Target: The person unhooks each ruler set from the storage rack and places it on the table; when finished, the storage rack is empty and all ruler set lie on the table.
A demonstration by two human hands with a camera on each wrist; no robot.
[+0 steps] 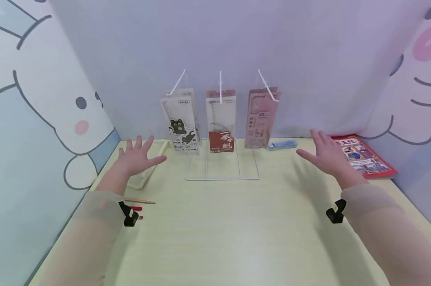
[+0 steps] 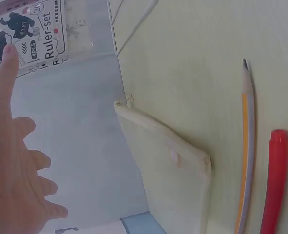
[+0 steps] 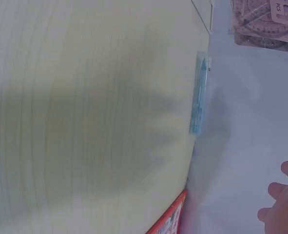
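Observation:
My left hand [image 1: 134, 158] is held out over the left side of the table with fingers spread, holding nothing. Beneath it lies a pale zippered pouch [image 2: 168, 161], with a pencil [image 2: 247, 146] and a red pen [image 2: 276, 180] nearer to me. My right hand [image 1: 326, 157], fingers also apart and holding nothing, hovers between a small blue packet [image 1: 282, 145] and a red book [image 1: 365, 156]. Between the hands, a white wire rack [image 1: 222, 179] carries hanging packs: a cat-printed ruler set [image 1: 181, 123], a red-and-white pack [image 1: 221, 123] and a pink pack [image 1: 261, 119].
The rack stands at the table's back edge, its three prongs pointing toward me. A plain wall rises behind it, and cartoon-printed panels [image 1: 90, 131] flank the table [image 1: 222, 234]. A small red-ended item [image 1: 141, 217] lies by my left wrist.

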